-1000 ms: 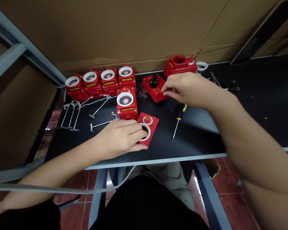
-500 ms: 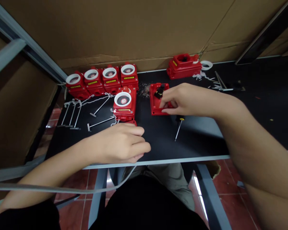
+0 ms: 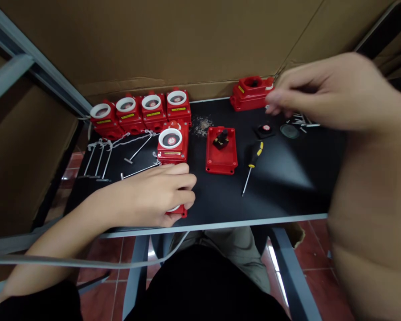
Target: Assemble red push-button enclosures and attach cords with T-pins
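My left hand has its fingers wrapped over a red box with a white ring, near the table's front edge; most of that box is hidden under the hand. Just behind stands a red break-glass alarm box with a round window. Blurred by motion, my right hand hovers at the back right, fingertips beside a red housing with an uncovered round opening. Whether it holds anything is unclear. Between my hands lies an open red box half with a black switch part inside.
A yellow-and-black screwdriver lies right of the open half. Beyond it are a black square piece, a clear disc and loose screws. Several red boxes line the back left, with small hammers on cords.
My right hand has left the open red half and swung right and away from me. That half sits slightly nearer me. My left hand has shifted a little left, and more of its box shows.
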Available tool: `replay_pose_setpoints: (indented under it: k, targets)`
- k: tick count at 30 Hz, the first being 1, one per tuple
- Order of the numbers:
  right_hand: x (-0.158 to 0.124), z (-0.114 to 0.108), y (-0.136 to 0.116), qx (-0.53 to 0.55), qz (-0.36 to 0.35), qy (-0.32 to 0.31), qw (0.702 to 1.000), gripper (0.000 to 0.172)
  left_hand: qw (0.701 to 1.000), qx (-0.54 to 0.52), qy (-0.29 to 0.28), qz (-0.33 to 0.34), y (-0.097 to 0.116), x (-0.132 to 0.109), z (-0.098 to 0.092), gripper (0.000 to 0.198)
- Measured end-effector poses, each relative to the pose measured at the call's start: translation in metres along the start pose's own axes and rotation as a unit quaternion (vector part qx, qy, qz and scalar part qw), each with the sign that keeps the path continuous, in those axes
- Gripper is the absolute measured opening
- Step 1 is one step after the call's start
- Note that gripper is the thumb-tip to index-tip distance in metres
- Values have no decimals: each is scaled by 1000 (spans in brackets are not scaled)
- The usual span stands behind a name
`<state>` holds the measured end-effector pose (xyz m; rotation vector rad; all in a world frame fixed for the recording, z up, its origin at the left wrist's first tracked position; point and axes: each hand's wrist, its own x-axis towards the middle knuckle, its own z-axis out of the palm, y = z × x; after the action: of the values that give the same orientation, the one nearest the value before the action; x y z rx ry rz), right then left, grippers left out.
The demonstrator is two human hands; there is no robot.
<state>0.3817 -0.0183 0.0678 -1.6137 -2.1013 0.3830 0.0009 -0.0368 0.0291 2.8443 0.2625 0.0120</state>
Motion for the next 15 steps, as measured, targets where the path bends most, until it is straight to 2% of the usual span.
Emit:
replay_pose_setpoints:
  k: [2, 3, 4, 7, 10, 12, 15]
  targets:
    - [-2, -12, 10, -73, 112, 79, 988, 41, 1000, -19, -8, -14, -1, -2, -2, 17]
    - [-2, -17, 17, -110, 155, 87, 978, 38, 999, -33, -9, -16, -1, -2, -2, 16]
    - [-2, -20, 26, -144, 190, 72, 968, 36, 999, -48, -4, -13, -2, -2, -2, 14]
    - [4, -25, 59, -221, 246, -57, 942, 25, 997, -65, 49, 12, -4, 3, 4, 16]
    - [8, -30, 96, -205, 271, -145, 929, 16, 991, 51, 125, 12, -6, 10, 16, 23]
    - [8, -34, 118, -197, 275, -148, 929, 15, 986, 106, 128, 17, -7, 12, 23, 35]
    - [6, -39, 137, -190, 298, -148, 924, 15, 989, 101, 104, 12, -7, 11, 28, 53]
